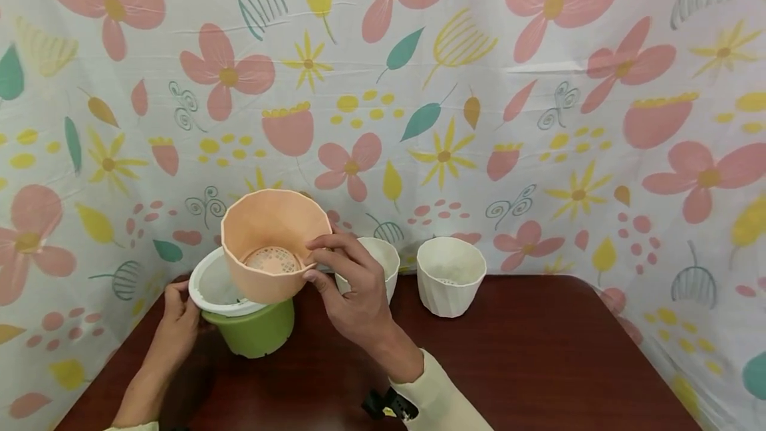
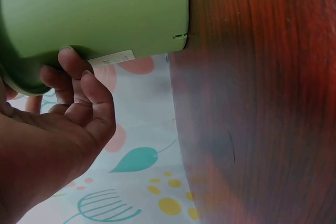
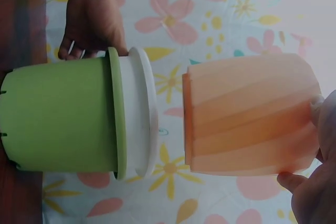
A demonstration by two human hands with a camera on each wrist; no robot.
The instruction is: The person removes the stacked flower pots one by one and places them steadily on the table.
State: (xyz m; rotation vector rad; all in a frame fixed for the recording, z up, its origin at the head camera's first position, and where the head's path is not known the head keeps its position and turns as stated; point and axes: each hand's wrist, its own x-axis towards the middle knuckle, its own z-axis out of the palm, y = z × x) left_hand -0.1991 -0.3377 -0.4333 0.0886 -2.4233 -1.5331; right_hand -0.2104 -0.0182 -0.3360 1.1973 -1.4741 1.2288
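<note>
My right grip pinches the orange pot, above the white pot nested in the green pot my left grip clasps at left.

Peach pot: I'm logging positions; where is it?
Head view, left of centre: the right hand holds the peach pot above the white pot inside the green pot.

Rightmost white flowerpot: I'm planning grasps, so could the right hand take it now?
Probably not: the right hand pinches the peach flowerpot, though nothing visible blocks the rightmost white flowerpot.
</note>
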